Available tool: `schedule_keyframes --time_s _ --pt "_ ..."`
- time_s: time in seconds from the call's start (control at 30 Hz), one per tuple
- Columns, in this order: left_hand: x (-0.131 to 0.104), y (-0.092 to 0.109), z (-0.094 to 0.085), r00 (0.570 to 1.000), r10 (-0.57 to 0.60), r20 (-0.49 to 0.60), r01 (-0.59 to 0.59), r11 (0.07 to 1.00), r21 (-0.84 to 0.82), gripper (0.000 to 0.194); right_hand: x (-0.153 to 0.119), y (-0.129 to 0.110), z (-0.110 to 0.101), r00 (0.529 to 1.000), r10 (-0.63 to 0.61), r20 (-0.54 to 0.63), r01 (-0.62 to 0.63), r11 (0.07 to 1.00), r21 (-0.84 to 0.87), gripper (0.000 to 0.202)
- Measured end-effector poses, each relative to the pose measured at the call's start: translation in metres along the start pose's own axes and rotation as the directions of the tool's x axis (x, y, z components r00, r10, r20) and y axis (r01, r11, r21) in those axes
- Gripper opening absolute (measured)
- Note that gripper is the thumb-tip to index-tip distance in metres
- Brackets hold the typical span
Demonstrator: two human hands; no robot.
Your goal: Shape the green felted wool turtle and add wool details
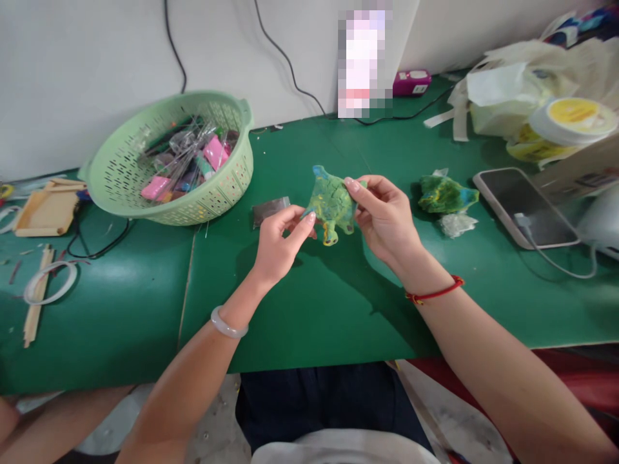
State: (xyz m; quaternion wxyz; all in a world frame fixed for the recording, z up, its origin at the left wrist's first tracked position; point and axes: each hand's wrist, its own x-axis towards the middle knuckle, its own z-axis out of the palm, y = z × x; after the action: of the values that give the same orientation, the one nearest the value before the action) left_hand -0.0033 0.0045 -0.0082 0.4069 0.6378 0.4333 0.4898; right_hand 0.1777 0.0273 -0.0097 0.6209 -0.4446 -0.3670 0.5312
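Note:
A green turtle figure [333, 201] with blue and yellow patches is held up over the green table, its small head toward me. My left hand [283, 241] pinches its left edge between thumb and fingers. On the other side my right hand [387, 216] grips the figure's right edge, thumb on top. Just behind my left hand lies a small dark flat packet [271, 211]. To the right of my right hand rests a second green piece [445, 193] with yellow and blue marks, beside a crumpled clear wrapper [457, 223].
A light green basket [227, 193] of wrapped colourful packets and wires stands at the back left. Wooden pieces [39, 296] and a white tape ring [51, 283] lie far left. At right are a phone [527, 209] with a cable, plastic bags and a tub [573, 119].

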Motion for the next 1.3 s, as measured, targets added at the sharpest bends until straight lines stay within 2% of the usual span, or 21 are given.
schedule_keyframes --time_s 0.33,0.5,0.6,0.77,0.97,1.07,1.2,1.3 --pt "0.001 0.001 -0.001 1.0 -0.025 0.011 0.026 0.999 -0.021 0.033 -0.001 -0.002 0.001 1.0 -0.006 0.003 0.006 1.0 0.013 0.041" --pt "0.002 0.002 -0.004 0.999 -0.013 0.05 0.015 0.998 -0.055 0.038 -0.002 -0.004 0.003 0.997 0.071 0.026 -0.073 0.995 0.071 0.043" --pt "0.002 0.002 -0.005 0.997 -0.029 0.076 0.033 0.998 -0.048 0.035 -0.002 -0.004 0.003 0.994 0.1 0.042 -0.104 0.99 0.096 0.042" --pt "0.002 0.001 -0.003 0.997 -0.027 0.067 0.032 0.997 -0.07 0.027 0.0 0.001 0.001 0.997 0.053 0.052 -0.06 0.989 0.135 0.041" --pt "0.002 0.002 -0.003 0.997 -0.071 0.042 0.075 0.993 -0.088 0.026 0.002 0.002 -0.002 0.996 -0.009 0.091 0.005 0.999 0.041 0.046" --pt "0.002 0.004 -0.002 0.997 -0.073 0.035 0.076 0.993 -0.095 0.026 -0.002 -0.002 0.0 0.99 0.037 0.135 -0.04 0.999 0.018 0.051" --pt "0.003 0.003 0.0 0.998 -0.063 0.016 0.063 0.998 -0.019 0.038 -0.005 -0.006 0.001 0.976 0.128 0.174 -0.128 0.992 -0.011 0.056" --pt "0.006 0.003 -0.006 0.997 -0.052 0.063 0.045 0.993 0.104 0.041 0.0 -0.008 -0.003 0.976 0.157 0.152 -0.154 0.988 -0.028 0.056"
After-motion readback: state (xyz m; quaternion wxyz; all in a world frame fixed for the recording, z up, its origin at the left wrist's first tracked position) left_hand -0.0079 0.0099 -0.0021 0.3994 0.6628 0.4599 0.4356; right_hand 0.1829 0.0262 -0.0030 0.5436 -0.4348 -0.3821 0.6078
